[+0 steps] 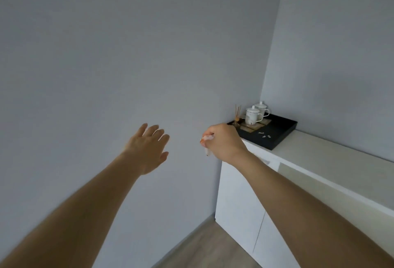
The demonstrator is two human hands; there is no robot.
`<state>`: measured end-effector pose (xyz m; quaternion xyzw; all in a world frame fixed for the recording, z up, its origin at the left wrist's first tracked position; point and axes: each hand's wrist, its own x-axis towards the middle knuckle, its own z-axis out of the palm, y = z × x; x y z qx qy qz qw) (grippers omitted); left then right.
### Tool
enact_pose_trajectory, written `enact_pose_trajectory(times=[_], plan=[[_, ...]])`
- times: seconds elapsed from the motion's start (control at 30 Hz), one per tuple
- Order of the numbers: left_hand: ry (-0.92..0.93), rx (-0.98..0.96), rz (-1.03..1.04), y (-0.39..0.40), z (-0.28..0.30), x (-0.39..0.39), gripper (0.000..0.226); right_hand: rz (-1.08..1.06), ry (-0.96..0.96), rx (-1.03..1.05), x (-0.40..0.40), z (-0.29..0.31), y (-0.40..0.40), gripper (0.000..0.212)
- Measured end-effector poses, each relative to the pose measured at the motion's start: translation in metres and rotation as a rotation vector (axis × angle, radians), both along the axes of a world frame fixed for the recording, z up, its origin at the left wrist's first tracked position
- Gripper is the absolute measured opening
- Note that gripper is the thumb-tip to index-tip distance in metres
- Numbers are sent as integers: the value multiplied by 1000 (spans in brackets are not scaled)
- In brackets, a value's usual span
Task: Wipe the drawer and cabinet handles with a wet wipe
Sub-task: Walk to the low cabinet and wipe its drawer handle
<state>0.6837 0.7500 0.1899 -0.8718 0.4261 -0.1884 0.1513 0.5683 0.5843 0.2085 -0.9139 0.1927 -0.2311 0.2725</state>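
My right hand [223, 142] is closed around a small whitish wet wipe [207, 140], part of which hangs below the fist. It hovers in front of the grey wall, just left of the white cabinet [238, 199]. My left hand [147, 148] is stretched out flat with fingers apart, holding nothing, in front of the wall. A small drawer handle [265, 161] peeks out just behind my right forearm on the cabinet's upper front. The cabinet doors below show a narrow vertical gap; no other handles are visible.
A black tray [277, 137] sits on the cabinet's beige top [332, 157] in the corner, carrying two white lidded mugs [254, 114] and a reed diffuser [237, 114]. Grey walls meet at the corner. Wooden floor [204, 246] lies below.
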Motion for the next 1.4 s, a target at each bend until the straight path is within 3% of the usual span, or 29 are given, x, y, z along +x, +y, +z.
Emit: enact_pose_trajectory(times=[0.4, 0.83, 1.1, 1.27, 1.4], plan=[[-56, -42, 397, 248, 7, -90, 56, 476, 21, -62, -14, 17, 211, 14], [-15, 2, 935, 476, -2, -304, 57, 1068, -23, -181, -115, 13, 450, 18], [-41, -51, 1130, 630, 2, -408, 56, 1296, -75, -120, -175, 17, 633, 15], [-28, -76, 1256, 755, -4, -474, 55, 1401, -58, 65, -222, 11, 770, 10], [-10, -86, 1386, 859, -12, -521, 52, 1464, -56, 54, -249, 5, 872, 11]])
